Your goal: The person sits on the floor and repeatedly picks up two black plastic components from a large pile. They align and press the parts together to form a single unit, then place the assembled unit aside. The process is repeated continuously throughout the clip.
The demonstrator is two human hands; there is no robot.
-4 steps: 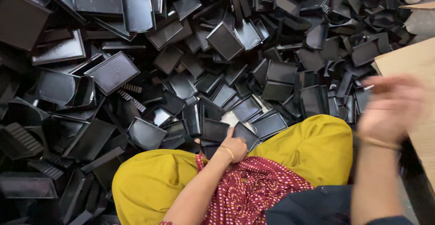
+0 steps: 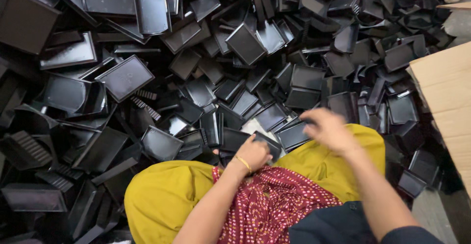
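left hand (image 2: 252, 153): clenched on a small black plastic tray (image 2: 267, 145), held just in front of the lap, right at the near edge of the pile

right hand (image 2: 329, 130): blurry, fingers spread and loose over another black tray (image 2: 294, 135) beside the knee; honestly can't tell if it's gripping anything

pile of black trays (image 2: 206, 67): huge, loose, all jumbled across the floor, so pretty much everything looks unsorted

cardboard box (image 2: 444, 84): off to the right, contents not visible

lap: yellow trousers (image 2: 167, 195), red dotted cloth (image 2: 274, 200)
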